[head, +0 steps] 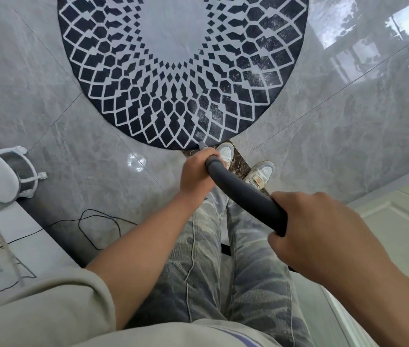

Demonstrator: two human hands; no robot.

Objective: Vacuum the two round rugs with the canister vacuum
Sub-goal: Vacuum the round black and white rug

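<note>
Left hand wraps tight round the front end of the hose, and right hand clamps it further back at 4 o'clock: 2 hands, 1 hose. A black cord loops on the floor at 8 o'clock. The nozzle sits right at the near edge of the round rug, up at 12 o'clock. Only 1 rug shows; the 2nd is out of view. Pale specks dust its 2 o'clock side, so I judge it's early going: most of rug 1 is left, rug 2 unseen.

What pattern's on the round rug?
Round rug: dark navy with pale grey geometric lattice around a plain grey centre; head view.
</note>
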